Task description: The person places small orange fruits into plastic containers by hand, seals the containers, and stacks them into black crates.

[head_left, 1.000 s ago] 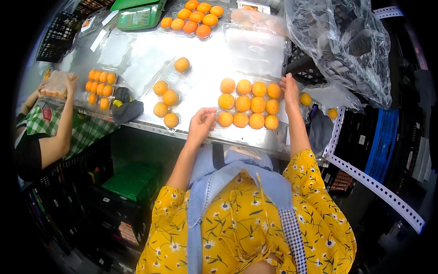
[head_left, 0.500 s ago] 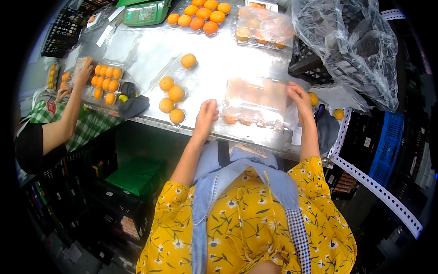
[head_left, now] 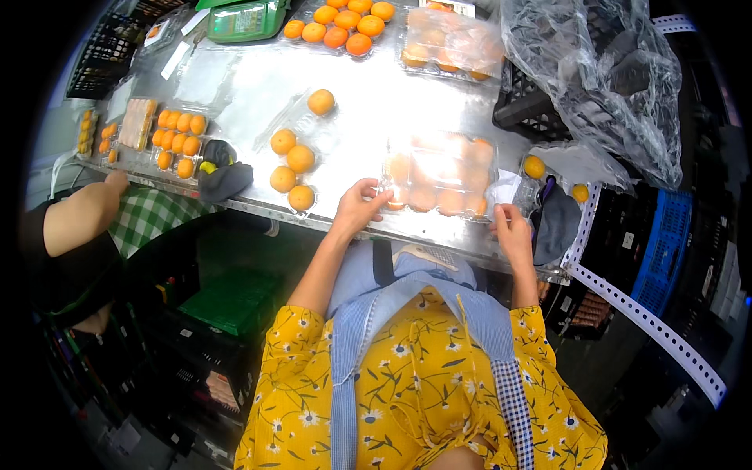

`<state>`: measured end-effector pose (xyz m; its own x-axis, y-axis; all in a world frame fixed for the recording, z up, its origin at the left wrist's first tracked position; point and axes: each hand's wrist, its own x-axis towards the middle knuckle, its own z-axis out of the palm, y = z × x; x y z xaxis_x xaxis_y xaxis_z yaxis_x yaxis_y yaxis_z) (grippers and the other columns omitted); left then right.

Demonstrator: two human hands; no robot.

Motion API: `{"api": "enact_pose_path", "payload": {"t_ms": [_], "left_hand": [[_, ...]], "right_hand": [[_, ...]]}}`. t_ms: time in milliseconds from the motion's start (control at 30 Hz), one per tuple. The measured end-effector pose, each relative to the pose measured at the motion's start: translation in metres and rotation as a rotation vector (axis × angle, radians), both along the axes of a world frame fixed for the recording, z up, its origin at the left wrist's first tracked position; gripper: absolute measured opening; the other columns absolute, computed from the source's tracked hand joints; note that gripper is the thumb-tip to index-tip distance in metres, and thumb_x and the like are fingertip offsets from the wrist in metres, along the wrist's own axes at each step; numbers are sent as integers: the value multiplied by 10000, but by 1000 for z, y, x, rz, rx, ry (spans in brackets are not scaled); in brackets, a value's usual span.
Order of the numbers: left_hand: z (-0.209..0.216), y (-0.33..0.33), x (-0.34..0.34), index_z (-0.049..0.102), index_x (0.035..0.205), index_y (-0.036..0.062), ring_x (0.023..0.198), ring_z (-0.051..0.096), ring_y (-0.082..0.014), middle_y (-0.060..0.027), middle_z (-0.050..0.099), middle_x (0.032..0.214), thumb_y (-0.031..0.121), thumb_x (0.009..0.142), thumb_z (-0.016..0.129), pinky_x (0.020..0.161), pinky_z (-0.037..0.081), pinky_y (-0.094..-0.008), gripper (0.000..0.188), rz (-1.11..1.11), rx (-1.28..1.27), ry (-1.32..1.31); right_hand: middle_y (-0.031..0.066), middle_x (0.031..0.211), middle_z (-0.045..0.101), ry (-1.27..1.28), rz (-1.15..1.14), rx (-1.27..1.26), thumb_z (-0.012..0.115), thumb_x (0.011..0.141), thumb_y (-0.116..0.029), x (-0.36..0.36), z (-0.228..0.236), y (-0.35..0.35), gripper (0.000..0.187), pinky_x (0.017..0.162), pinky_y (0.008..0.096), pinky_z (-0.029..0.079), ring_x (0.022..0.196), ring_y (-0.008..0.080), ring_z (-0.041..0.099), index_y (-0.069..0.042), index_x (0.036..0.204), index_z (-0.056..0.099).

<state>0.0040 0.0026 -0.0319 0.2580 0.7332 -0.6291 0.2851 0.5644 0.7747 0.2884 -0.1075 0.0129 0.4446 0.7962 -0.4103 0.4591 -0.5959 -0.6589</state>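
Head view, fruit box (head_left: 441, 174), long axis left to right, left fingers (head_left: 379, 201) spread at corner, right fingers (head_left: 502, 217) (pinching unclear)

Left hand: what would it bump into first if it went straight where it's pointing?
The left hand would probably meet the clear, rectangular plastic fruit box first; they may already be touching.

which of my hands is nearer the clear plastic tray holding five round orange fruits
Left. Your left hand is right of the tray, at the near left corner of the lidded clear plastic box; your right hand is farther right, by its near right corner.
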Motion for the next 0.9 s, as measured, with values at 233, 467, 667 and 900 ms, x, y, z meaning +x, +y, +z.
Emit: {"api": "enact_pose_path", "payload": {"t_ms": [233, 467, 667, 900], "left_hand": [[5, -7, 2, 449, 1138, -67, 630, 601, -164, -129, 531, 930, 249, 778, 664, 513, 514, -235, 525, 86, -48, -92], [4, -9, 4, 473, 1107, -69, 667, 602, -159, -114, 525, 934, 173, 770, 670, 520, 514, -230, 459, 94, 17, -135], [3, 4, 5, 497, 1097, -65, 673, 588, -142, -86, 533, 908, 149, 766, 671, 534, 492, -230, 431, 175, 121, -95], [-5, 6, 1, 501, 1118, -60, 689, 584, -142, -104, 537, 948, 179, 770, 671, 571, 494, -229, 455, 180, 189, -97]], "right_hand": [[138, 991, 556, 523, -262, 12, 447, 912, -305, -7, -29, -10, 434, 632, 245, 502, 765, 176, 600, 69, 1130, 474], [147, 1034, 531, 679, -331, 69, 518, 891, -229, -19, -20, -7, 454, 688, 233, 511, 838, 171, 578, 92, 1188, 400], [166, 1052, 525, 958, -554, 135, 586, 830, -73, -33, -25, -7, 428, 787, 245, 519, 883, 197, 581, 111, 1166, 395], [207, 1022, 548, 1006, -402, -131, 570, 811, 3, -39, -11, 7, 345, 821, 286, 521, 926, 269, 596, 144, 1085, 413]]}}
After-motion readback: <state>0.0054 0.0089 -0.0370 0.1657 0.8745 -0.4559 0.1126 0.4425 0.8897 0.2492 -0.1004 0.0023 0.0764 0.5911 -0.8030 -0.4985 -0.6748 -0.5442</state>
